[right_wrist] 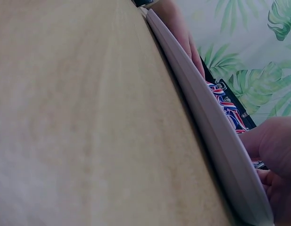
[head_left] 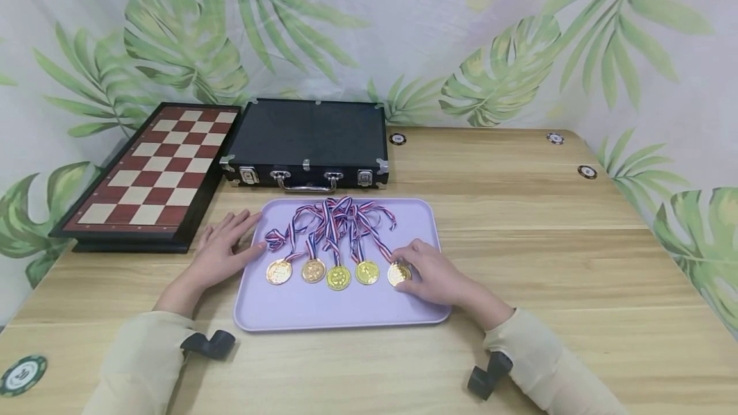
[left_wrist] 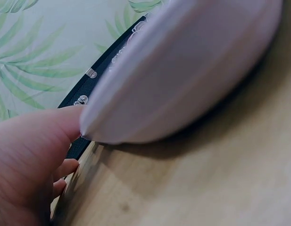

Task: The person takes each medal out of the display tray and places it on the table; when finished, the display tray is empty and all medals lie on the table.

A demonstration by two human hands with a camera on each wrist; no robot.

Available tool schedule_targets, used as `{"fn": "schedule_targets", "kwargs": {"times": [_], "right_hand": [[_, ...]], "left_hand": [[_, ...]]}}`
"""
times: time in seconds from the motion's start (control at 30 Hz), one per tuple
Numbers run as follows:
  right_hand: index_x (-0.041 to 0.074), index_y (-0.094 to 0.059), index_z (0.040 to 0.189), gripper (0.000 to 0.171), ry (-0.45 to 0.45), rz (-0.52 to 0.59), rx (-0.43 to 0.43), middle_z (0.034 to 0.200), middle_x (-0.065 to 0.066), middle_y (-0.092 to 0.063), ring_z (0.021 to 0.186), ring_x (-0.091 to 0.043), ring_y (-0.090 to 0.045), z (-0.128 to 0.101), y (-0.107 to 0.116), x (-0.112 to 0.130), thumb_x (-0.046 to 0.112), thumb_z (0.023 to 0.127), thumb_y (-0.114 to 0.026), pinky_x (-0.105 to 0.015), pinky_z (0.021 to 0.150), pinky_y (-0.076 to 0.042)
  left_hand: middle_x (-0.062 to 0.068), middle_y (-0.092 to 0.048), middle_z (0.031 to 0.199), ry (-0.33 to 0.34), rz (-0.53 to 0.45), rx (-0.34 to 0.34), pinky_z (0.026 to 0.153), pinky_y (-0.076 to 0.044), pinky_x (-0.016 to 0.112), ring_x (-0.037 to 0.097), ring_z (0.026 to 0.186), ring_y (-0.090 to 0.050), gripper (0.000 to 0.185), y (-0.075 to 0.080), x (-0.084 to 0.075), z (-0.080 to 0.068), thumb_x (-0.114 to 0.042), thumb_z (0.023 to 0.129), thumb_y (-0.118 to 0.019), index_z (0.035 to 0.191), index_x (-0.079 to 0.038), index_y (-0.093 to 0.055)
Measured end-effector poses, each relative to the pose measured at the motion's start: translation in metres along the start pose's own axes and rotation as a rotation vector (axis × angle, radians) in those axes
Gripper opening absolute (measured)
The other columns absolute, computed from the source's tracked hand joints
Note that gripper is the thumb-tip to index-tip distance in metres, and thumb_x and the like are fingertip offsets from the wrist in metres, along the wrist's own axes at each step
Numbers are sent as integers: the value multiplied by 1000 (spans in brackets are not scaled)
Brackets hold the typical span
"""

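Five gold medals lay in a row across the middle of the head view, on a lilac tray [head_left: 300,312] with rounded corners and a low raised rim — smooth, matte, plastic-looking. Their red-white-blue ribbons [head_left: 331,219] were bunched toward the tray's far edge, likely so the discs stayed clear and separate.

Right hand [head_left: 429,274]: fingers curled over the rightmost medal [head_left: 398,273], fingertips on its rim — grasping or pinching it, as judged from the head view. The right wrist view showed only the tray edge-on and a blurred thumb, so it could not confirm the hold.

Left hand [head_left: 221,248]: flat and relaxed at the tray's left edge, fingers extended, thumb against the rim; holding nothing, apparently steadying the tray. The left wrist view showed the thumb [left_wrist: 60,125] touching the rim.

The other four medals [head_left: 325,271] sat untouched, embossed faces up and shiny.

Behind the tray, a black case [head_left: 308,139] with metal latches, handle and corner caps was closed. To its left, upper left of the frame, lay a red-and-cream checkered board [head_left: 155,168]. The surface [head_left: 548,261] was pale wood grain.
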State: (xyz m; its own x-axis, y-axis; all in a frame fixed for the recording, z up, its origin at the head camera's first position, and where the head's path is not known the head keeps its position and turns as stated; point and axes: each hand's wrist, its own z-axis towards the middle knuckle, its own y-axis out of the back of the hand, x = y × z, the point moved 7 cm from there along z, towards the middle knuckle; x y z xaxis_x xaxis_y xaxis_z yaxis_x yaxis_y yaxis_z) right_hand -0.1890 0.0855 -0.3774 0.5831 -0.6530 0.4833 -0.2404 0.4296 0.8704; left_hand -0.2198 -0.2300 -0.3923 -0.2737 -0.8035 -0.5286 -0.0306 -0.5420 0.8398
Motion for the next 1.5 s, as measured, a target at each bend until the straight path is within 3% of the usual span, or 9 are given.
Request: {"fn": "schedule_targets", "kwargs": {"times": [0.23,0.33,0.5,0.6,0.8,0.97,1.17,1.3,1.5], "right_hand": [[13,-49,108,40,-1,113,27,71,7,-49,61,-7,-46,-3,-1,-1,20,74,-68,-24,56,-42],[12,-51,109,40,-18,261,39,64,6,-48,54,-6,-45,-5,-2,-3,15,73,-69,-23,49,-41],[8,-53,114,44,-98,605,57,71,-3,-52,57,-13,-48,-7,11,-6,9,73,-68,-26,49,-43],[3,-49,117,46,-71,776,16,75,-9,-53,57,-16,-50,-8,37,-4,3,74,-65,-28,49,-44],[-3,-48,117,44,183,948,-166,78,-11,-56,56,-14,-50,-12,112,10,-13,75,-54,-21,46,-42],[1,-53,114,49,253,1048,-287,78,-10,-54,59,-14,-51,-17,157,14,-22,71,-47,-20,48,-43],[-7,-49,114,41,326,1198,-376,78,-14,-54,57,-16,-51,-15,196,6,-20,75,-48,-20,49,-44],[-7,-49,113,38,227,1245,-430,77,-14,-55,56,-17,-51,-5,207,-15,-19,77,-48,-20,49,-44],[-2,-47,115,39,-113,1212,-459,73,-10,-56,57,-15,-52,25,188,-77,-14,79,-52,-19,51,-45]], "left_hand": [[23,-26,134,-17,3,-12,92,2,59,42,123,-12,60,0,-1,0,-37,81,-55,132,-11,-35],[23,-26,134,-17,4,-12,92,2,59,41,124,-11,60,-1,-1,0,-38,81,-55,132,-12,-35],[23,-25,135,-10,9,-4,92,2,59,41,124,-11,61,-1,-2,0,-39,82,-54,133,-12,-35],[23,-25,135,-9,9,-4,92,3,59,41,124,-10,61,-1,-2,1,-39,82,-54,133,-12,-34],[24,-24,135,-8,9,0,92,3,59,41,124,-10,61,-1,-2,2,-39,82,-53,133,-11,-34],[24,-24,135,-4,7,2,92,3,59,41,124,-10,61,-1,-2,1,-39,82,-53,133,-11,-34],[23,-24,135,-2,9,2,93,4,58,40,124,-9,61,-1,-2,0,-39,82,-53,133,-12,-34],[23,-23,135,2,8,3,93,4,58,40,125,-8,61,-1,-1,-1,-39,82,-53,133,-12,-33],[23,-24,135,-5,12,-3,93,4,58,40,125,-9,61,0,-1,-1,-38,82,-54,133,-12,-34]]}}
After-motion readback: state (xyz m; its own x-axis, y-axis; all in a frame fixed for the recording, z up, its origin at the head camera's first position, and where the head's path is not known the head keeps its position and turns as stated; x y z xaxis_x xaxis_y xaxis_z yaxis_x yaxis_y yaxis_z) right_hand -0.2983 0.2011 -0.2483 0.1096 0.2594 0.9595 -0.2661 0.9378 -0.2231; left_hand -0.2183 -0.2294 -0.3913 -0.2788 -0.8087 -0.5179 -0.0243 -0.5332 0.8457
